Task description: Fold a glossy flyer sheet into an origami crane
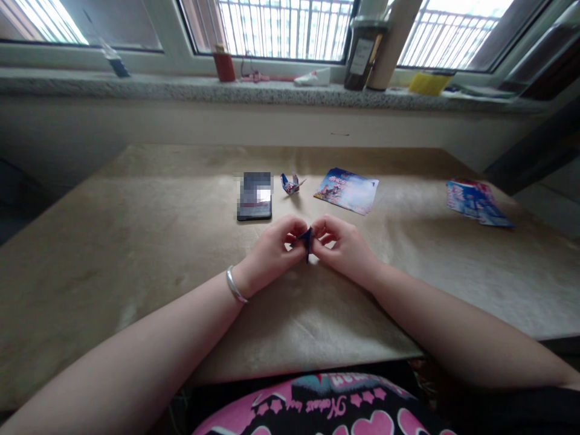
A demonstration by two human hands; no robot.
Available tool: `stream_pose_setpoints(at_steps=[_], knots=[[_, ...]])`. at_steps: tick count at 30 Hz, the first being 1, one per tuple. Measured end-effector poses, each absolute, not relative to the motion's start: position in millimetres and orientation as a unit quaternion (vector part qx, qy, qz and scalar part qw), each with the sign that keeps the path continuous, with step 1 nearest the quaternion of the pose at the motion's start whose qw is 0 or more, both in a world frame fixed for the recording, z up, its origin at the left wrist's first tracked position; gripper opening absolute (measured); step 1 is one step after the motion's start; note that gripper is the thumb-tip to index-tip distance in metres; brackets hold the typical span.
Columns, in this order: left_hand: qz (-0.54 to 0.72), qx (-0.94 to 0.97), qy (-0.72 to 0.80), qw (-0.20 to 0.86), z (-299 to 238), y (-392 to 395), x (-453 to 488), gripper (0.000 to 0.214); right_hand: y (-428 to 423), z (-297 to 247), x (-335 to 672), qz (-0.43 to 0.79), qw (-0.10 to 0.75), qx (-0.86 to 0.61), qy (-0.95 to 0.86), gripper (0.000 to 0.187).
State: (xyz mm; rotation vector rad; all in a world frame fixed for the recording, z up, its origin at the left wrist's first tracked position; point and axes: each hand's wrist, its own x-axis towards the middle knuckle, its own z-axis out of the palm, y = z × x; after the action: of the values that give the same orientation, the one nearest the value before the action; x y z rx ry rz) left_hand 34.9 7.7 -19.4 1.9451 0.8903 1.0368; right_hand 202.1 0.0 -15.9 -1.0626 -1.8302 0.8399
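Between my two hands, above the near middle of the table, is a small dark-blue piece of folded paper (308,241). My left hand (281,243), with a silver bangle at the wrist, pinches it from the left. From the right, the fingers of my right hand (339,243) are closed on the same piece, partly covering it. Just beyond my hands stands a folded paper crane (291,184) with blue and patterned wings. A dark flat rectangular object (254,196), its face blurred out, lies left of the crane.
Printed blue paper sheets (348,192) lie in a stack right of the crane. Another fanned stack of sheets (478,202) is at the table's right side. Along the windowsill (172,90) stand a red container (223,65), a dark lidded jar (362,57) and a yellow item (429,83).
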Motion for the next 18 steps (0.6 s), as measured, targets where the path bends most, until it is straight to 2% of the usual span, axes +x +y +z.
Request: stream_pose_setpoints(at_steps=[5, 12, 18], knots=[[0.377, 0.741, 0.357, 0.425, -24.8, 13.8, 34.2, 0.011, 8.7, -27.7, 202.9, 0.409, 0.409, -0.422, -0.698, 0.008], [0.358, 0.737, 0.361, 0.444, -30.2, 17.3, 32.2, 0.023, 19.7, -40.2, 207.1, 0.434, 0.377, -0.417, -0.704, 0.011], [0.353, 0.729, 0.375, 0.451, -30.5, 18.7, 31.1, 0.016, 22.5, -44.2, 210.0, 0.437, 0.377, -0.416, -0.703, 0.010]])
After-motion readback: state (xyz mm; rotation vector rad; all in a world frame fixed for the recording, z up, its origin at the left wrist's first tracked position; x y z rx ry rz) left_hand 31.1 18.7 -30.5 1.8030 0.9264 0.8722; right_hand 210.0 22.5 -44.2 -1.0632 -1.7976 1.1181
